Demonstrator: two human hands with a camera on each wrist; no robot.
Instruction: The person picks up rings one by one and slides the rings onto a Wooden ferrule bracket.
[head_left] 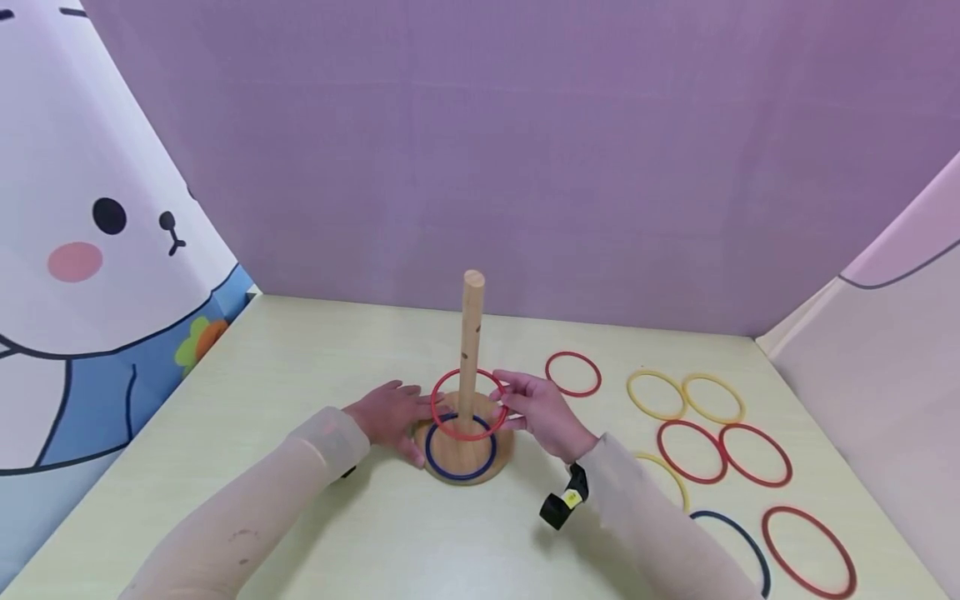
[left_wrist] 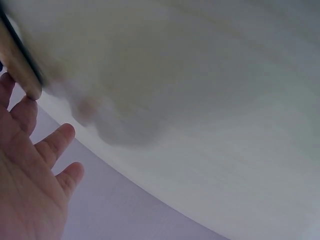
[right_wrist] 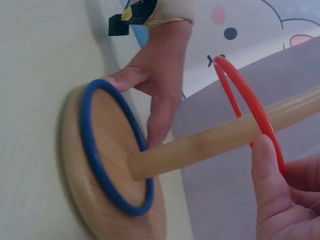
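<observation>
A wooden peg (head_left: 470, 325) stands upright on a round wooden base (head_left: 504, 448). My right hand (head_left: 546, 415) pinches a red ring (right_wrist: 250, 97) between thumb and fingers. In the right wrist view this ring encircles the peg, partway along it and apart from the base. A blue ring (right_wrist: 90, 135) lies flat on the base around the foot of the peg. On the left of the base, my left hand (head_left: 386, 417) has its fingers spread, with fingertips touching the base's rim (left_wrist: 32, 90).
To the right on the pale table (head_left: 360, 533) lie several loose rings: a red ring (head_left: 550, 377) near the peg, a yellow ring (head_left: 630, 392), another red ring (head_left: 847, 567) and a dark blue ring (head_left: 753, 546) partly behind my right sleeve. A purple panel (head_left: 480, 167) closes off the back.
</observation>
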